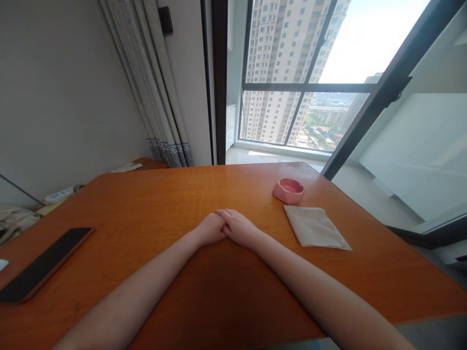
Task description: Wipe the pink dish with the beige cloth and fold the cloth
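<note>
In the middle of the wooden table (153, 204), my left hand (211, 228) and my right hand (237, 227) rest clasped together. The right fingers lie over the left ones, which are partly hidden beneath. Both are closed, and no object shows in them. Right of my right hand lies a folded beige cloth (315, 227), apart from it. Just behind the cloth stands a pink bowl (289, 190) with a faceted outer wall; nothing shows inside it.
A long black flat pad (47, 265) lies at the table's left, with part of a small white object (3, 264) beside it. Past the left edge is a white power strip (60, 195). A grey curtain (153, 87) hangs behind; a dark-framed glass door (368, 126) stands to the right.
</note>
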Available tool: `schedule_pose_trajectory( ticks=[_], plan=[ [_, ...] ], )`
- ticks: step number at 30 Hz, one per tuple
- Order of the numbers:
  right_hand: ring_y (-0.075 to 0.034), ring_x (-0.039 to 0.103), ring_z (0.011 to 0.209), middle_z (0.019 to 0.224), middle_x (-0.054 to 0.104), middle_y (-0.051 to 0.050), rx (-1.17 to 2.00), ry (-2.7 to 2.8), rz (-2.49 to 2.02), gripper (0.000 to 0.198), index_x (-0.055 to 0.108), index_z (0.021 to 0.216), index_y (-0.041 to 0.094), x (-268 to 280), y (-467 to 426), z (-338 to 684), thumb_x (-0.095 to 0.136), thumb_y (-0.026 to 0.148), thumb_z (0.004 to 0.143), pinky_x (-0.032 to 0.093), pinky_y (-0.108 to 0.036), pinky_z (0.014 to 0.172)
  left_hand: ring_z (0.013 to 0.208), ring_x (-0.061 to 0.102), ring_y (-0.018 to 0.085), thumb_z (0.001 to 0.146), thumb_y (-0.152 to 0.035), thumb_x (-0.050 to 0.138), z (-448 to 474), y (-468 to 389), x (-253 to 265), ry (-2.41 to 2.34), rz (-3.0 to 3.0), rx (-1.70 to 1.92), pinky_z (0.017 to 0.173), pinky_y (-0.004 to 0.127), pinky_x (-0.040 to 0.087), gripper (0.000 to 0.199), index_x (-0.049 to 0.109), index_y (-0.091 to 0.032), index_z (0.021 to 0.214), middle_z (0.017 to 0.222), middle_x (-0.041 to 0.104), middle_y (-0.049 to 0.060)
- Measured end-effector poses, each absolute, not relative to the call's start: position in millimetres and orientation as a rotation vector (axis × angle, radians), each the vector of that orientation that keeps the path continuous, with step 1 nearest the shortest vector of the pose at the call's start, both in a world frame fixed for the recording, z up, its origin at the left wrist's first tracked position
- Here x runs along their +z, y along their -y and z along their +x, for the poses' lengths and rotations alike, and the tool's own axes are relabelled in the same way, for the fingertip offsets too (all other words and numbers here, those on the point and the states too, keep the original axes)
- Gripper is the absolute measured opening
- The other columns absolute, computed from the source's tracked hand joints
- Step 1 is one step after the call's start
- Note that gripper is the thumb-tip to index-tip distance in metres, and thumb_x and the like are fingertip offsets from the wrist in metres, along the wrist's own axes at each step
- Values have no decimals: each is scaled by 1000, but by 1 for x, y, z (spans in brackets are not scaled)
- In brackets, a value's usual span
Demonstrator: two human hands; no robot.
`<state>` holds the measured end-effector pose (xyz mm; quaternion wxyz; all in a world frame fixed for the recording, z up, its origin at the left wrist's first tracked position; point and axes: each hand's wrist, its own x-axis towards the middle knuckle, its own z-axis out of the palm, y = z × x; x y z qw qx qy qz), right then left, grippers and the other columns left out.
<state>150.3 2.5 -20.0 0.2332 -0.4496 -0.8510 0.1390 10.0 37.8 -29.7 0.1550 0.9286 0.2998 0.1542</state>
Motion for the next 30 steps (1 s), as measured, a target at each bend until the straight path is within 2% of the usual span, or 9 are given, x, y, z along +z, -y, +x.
schedule_pose_trajectory(
  ticks=[2,5,9,11,15,17,20,24,30],
  plan=[
    [-18,51,111,119,58,-9,362,2383,-1252,50,48,125,16,-18,-3,153,47,10,76,38,-31,96,100,60,22,71,-18,51,11,-36,-27,-853,2658,434,86,30,46,29,64,-17,96,107,66,8],
    [-23,46,117,125,54,-10,194,2361,-1452,43,54,119,20,-10,-6,165,54,18,76,37,-36,97,80,61,18,77,-25,49,11,-35,-26,-883,2642,433,70,26,45,20,62,-18,90,87,67,4],
    [-35,13,136,149,20,-15,-310,1962,-1802,64,39,133,19,6,-15,203,63,33,75,20,-52,105,59,52,13,83,-34,47,9,-36,-26,-918,2592,470,58,23,37,24,58,-20,99,65,56,-2],
    [-36,7,137,150,14,-15,-475,1777,-1925,66,32,137,18,12,-20,232,59,32,78,16,-56,104,59,50,12,83,-33,46,8,-37,-26,-896,2573,481,59,22,36,22,58,-21,98,64,53,-3],
    [-37,22,131,142,30,-19,-433,1506,-2210,56,42,128,15,7,-26,293,55,38,79,20,-58,99,61,50,12,83,-32,46,7,-39,-28,-902,2555,488,59,23,34,20,59,-22,95,65,53,-3],
    [-33,36,121,124,50,-17,-288,1522,-2277,37,57,108,15,0,-27,314,48,40,82,24,-56,97,60,50,12,83,-32,46,8,-39,-29,-907,2552,485,59,23,34,20,59,-22,95,64,53,-3],
    [-32,41,114,104,59,-14,-190,1615,-2268,31,61,79,17,-11,-32,328,45,43,82,30,-51,95,60,50,12,83,-31,46,8,-38,-27,-901,2548,482,59,23,34,20,59,-23,95,65,53,-3],
    [-28,42,113,113,54,-13,-247,1727,-2110,26,61,88,16,-24,-39,329,58,38,75,34,-42,96,62,51,13,83,-31,46,7,-37,-25,-911,2544,483,59,23,35,21,60,-22,96,66,54,-2],
    [-29,33,125,124,51,-12,-316,1712,-1957,24,59,101,14,-23,-39,312,51,23,80,26,-48,104,64,53,13,84,-30,44,8,-37,-27,-907,2563,499,63,24,40,22,60,-21,96,68,56,-1]
  ],
)
